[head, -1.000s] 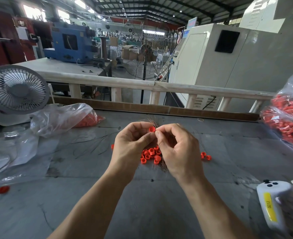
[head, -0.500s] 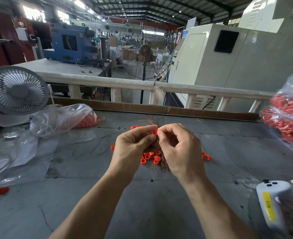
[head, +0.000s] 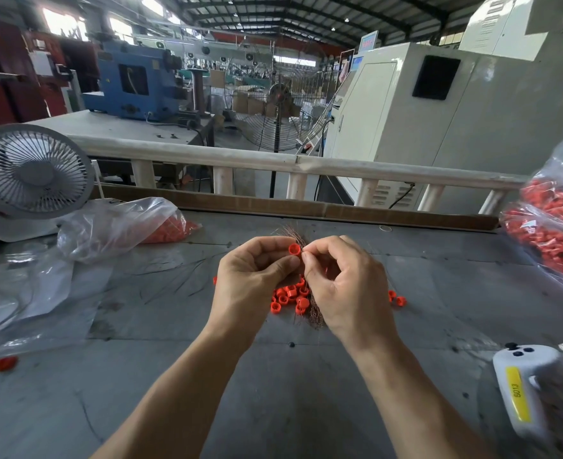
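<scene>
Two hands meet mid-table: the left hand [head: 253, 279] pinches a small red plastic ring [head: 294, 250]; the right hand [head: 343, 286] pinches narrowly just beside it, contents indiscernible.

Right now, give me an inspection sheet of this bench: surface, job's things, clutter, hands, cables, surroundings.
Surface: grey table, scuffed and scratched.
Job's things: red cap at the fingertips; loose red caps and copper wires on the table under the hands.
Clutter: desk fan, left bag and right bag of red parts, white controller, stray cap.
Hands: left hand pinches the red cap; right hand pinches, seemingly, a wire strand at its mouth.
Cables: black cable at the cream machine.
Surroundings: railing, blue machine, floor fan.
</scene>
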Tool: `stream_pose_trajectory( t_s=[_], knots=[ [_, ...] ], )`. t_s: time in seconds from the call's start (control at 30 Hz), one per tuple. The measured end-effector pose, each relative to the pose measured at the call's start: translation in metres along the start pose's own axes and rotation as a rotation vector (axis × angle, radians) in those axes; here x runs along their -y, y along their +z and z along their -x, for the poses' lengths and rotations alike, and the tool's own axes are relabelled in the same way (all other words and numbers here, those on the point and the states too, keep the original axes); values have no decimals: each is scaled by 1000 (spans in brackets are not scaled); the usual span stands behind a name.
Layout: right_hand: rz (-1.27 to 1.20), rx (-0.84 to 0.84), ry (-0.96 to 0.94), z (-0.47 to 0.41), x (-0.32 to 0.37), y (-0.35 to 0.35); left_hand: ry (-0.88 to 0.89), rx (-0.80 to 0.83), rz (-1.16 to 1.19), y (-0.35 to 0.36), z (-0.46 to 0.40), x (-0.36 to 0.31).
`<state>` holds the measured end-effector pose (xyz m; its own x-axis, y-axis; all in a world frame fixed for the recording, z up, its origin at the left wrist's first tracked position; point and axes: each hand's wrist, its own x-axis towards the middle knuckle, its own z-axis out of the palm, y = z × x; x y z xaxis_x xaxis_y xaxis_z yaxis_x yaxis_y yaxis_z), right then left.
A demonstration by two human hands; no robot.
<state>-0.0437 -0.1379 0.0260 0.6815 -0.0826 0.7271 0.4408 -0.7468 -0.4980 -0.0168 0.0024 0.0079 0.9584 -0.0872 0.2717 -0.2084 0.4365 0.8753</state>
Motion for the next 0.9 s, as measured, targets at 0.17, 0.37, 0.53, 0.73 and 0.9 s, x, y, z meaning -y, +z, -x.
stream_pose_trajectory(
  t_s=[0.17, 0.37, 0.53, 0.73, 0.9],
  knots=[
    [9, 34, -26, -1, 0, -4, -2, 0, -23, -1, 1, -3],
    [14, 14, -11, -2, -4, -3, -2, -12, -47, 0, 3, -5],
    [-15, 39, 13, -2, -8, -3, -9, -4, -56, 0, 3, -7],
    [-82, 112, 35, -1, -12, -4, -56, 3, -60, -3, 2, -8],
    [-111, 147, 51, -1, -14, -3, -85, 18, -71, -4, 1, -9]
  ],
)
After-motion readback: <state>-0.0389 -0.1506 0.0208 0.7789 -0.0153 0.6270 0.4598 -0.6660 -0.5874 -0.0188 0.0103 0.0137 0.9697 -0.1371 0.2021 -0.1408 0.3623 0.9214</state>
